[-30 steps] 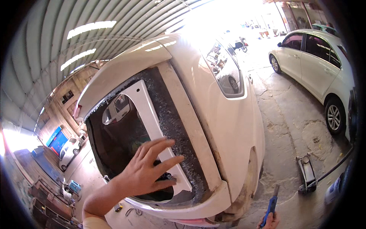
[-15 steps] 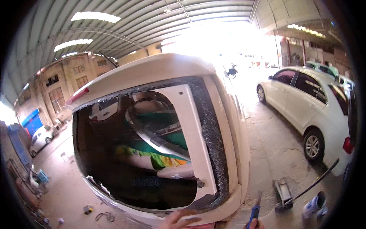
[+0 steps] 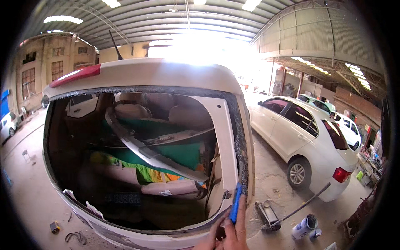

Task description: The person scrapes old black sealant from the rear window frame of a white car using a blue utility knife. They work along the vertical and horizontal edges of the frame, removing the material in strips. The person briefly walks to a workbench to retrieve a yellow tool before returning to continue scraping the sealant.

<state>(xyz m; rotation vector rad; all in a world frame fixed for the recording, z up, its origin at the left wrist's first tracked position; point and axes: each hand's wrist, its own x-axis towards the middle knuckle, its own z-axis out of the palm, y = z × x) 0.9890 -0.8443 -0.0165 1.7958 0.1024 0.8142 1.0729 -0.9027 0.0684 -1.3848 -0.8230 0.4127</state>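
At the lower right corner of a pale van's rear window opening (image 3: 239, 158), my right hand (image 3: 237, 235) grips a blue-handled utility knife (image 3: 236, 204). Its index finger lies along the handle, and the tool's tip meets the dark, ragged adhesive strip (image 3: 240, 143) on the frame. My left hand (image 3: 210, 238) is right beside it, fingers bent in and closed at the handle's lower end; the two hands partly overlap. There is no glass in the opening. Through it show a loose grey trim strip (image 3: 139, 148), green cloth and seats.
A white sedan (image 3: 300, 137) is parked to the right. Nearer stand a floor jack (image 3: 268, 214) with a long handle and a white bucket (image 3: 305, 226). A yellow-black tool (image 3: 54, 227) and a cable (image 3: 76, 237) lie on the floor at left.
The view has swung right and closer to the van. My right hand has brought the utility knife from beside the van up to the frame's lower right corner. My left hand has joined it.
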